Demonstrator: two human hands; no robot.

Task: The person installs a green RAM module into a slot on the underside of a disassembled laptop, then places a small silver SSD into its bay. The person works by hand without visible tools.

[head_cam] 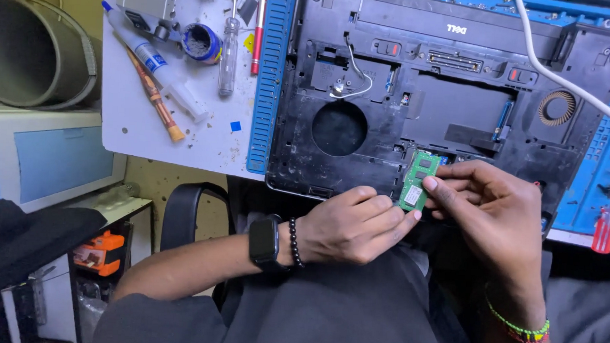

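A cluttered workshop corner: yellowed wall at the left, with a grey roll (29,49) above a pale machine (41,158) and dark cloth lying below it. The white table (133,124) is scuffed and speckled with crumbs. On it lie a glue tube (139,44), a thin wooden brush (154,95), a small blue pot (202,43) of grey paste, a clear-handled screwdriver (228,56) and a red pen (259,26). A ribbed blue mat (268,79) sits under an opened black laptop (434,95), its dusty plastic base showing a round hole, a copper fan and loose wires.

The left hand (354,226), with a black watch and bead band at the wrist, is half curled, its fingertips pinching the lower end of a green memory stick (416,181). The stick stands at the laptop's near edge, just over its slot. The right hand (487,209), wearing a bright beaded bracelet, grips the stick's right side between thumb and fingers. A white cable (567,81) crosses the upper right; a red screwdriver (604,229) lies at the far right, partly cut off.
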